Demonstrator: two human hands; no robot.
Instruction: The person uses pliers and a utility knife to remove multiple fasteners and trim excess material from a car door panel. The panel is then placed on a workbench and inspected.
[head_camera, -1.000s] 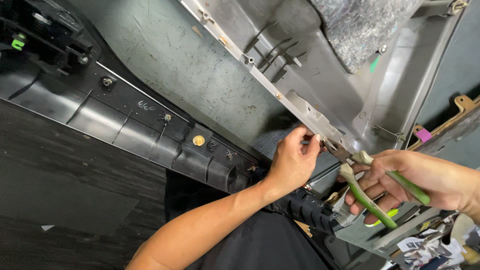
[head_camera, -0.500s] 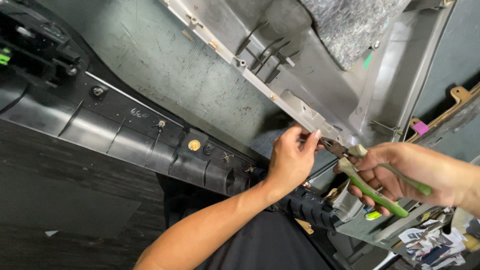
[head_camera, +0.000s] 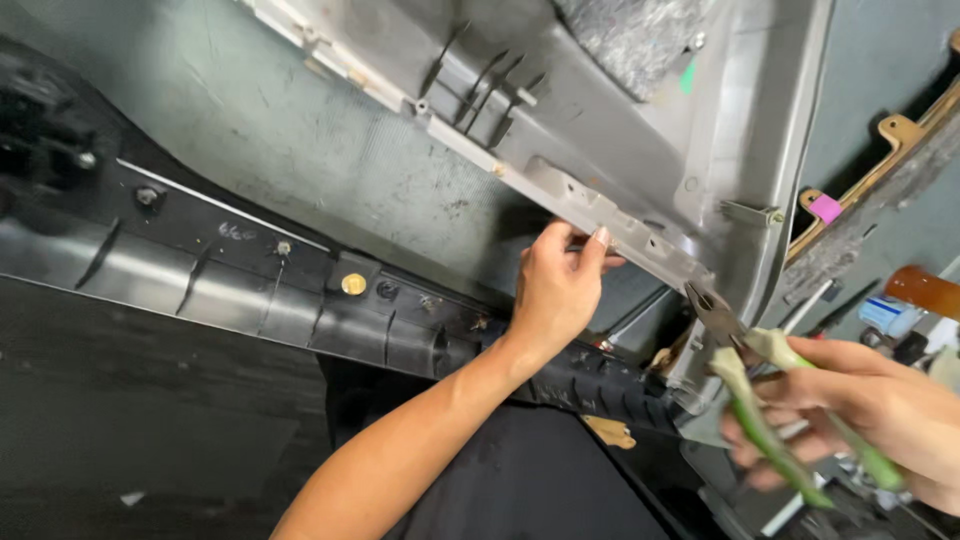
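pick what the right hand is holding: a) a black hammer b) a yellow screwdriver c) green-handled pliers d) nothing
c: the right hand grips the green-handled pliers, whose dark metal tips point up toward the edge of the grey plastic panel, while the left hand touches that panel's lower strip.
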